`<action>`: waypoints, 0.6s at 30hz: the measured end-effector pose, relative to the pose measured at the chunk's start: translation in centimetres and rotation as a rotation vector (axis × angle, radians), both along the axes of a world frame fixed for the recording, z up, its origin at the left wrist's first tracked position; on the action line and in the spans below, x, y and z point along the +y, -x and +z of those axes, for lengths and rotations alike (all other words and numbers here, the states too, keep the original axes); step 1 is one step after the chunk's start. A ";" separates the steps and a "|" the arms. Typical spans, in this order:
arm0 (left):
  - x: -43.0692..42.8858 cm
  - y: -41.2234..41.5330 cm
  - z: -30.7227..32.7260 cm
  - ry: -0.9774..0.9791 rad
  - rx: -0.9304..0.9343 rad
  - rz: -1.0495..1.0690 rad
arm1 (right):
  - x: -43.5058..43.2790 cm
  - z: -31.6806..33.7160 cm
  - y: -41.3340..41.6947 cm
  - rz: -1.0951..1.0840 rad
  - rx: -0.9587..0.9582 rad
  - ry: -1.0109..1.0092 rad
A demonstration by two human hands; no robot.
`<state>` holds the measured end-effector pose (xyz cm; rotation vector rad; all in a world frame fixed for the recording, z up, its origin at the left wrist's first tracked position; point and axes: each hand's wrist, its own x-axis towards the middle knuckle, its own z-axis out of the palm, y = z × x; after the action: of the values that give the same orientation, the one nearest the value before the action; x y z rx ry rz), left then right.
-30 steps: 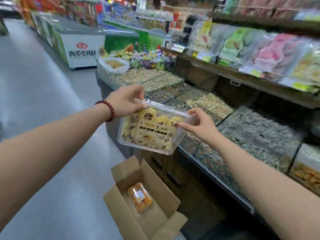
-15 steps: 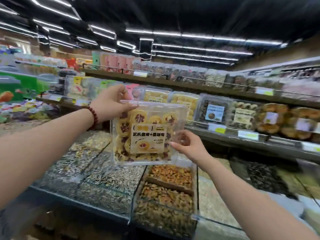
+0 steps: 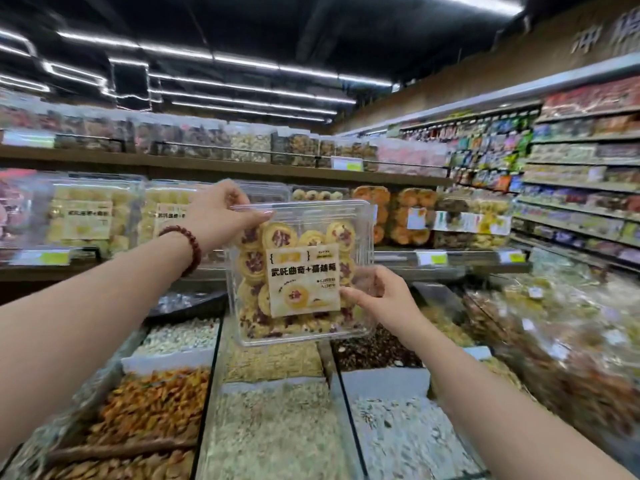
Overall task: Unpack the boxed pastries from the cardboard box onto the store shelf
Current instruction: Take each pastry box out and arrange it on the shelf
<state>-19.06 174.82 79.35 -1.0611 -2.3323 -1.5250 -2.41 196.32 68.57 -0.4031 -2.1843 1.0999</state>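
A clear plastic box of jam-centred cookies (image 3: 301, 271) with a cream label stands upright in the air in front of the store shelf (image 3: 398, 263). My left hand (image 3: 221, 216), with a red bead bracelet on its wrist, grips the box's top left corner. My right hand (image 3: 377, 296) holds its lower right corner. Behind the box there is a gap in the row of boxed pastries. The cardboard box is out of view.
Similar clear cookie boxes (image 3: 86, 216) stand on the shelf to the left, orange pastries (image 3: 412, 216) to the right. Open bins of seeds and nuts (image 3: 277, 427) lie below my arms. An upper shelf (image 3: 242, 168) carries more packs. Aisle shelving (image 3: 581, 174) runs at the right.
The view has swung up from the floor carton to the shelf. Both hands have carried the cookie box up and to the right, turning it upright toward the shelf row.
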 end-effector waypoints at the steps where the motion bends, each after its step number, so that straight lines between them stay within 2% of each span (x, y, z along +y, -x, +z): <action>1: 1.6 0.5 0.1 -0.033 -0.007 0.014 | 1.4 0.3 0.4 -0.016 0.021 0.001; 5: 7.0 3.5 -0.1 -0.189 -0.029 0.057 | 6.4 0.7 3.0 -0.038 0.095 0.052; 8: 10.9 6.9 -0.3 -0.291 -0.108 0.000 | 9.9 0.9 5.8 -0.068 0.148 0.071; 14: 18.5 10.9 -2.4 -0.160 0.014 -0.054 | 15.7 2.4 11.4 -0.095 0.199 0.096; 18: 22.4 13.5 -3.9 -0.058 0.148 0.019 | 19.4 3.3 14.7 -0.082 0.194 0.090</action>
<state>-32.60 197.20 75.50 -1.0951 -2.1798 -1.4456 -17.15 215.77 71.90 -0.4043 -1.9383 1.1459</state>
